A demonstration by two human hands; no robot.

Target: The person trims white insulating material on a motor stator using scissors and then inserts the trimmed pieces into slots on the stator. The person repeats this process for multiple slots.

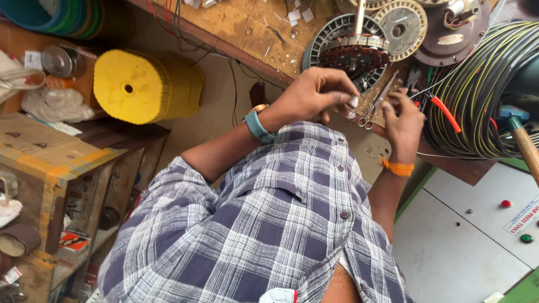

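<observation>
Two bare hands meet at the edge of a wooden workbench [247, 28] in the upper middle of the frame. Left hand [311, 95], with a teal watch [258, 128] on its wrist, has thumb and forefinger pinched together on a small white slip [353, 101]. Right hand [403, 119], an orange thread band [397, 168] around its wrist, has its fingers curled near the red-handled pliers [443, 111]; whether it grips anything I cannot tell. Between the hands, small steel scissors [377, 104] lie on the bench edge. Just above them sits a wound motor stator [352, 49] with a shaft standing up from it. At the upper right lies a coil of black-and-yellow wire [483, 90], with a hammer [519, 132] beside it. At the upper left lies a yellow spool [140, 85]. A checked shirt [269, 224] fills the lower middle.
</observation>
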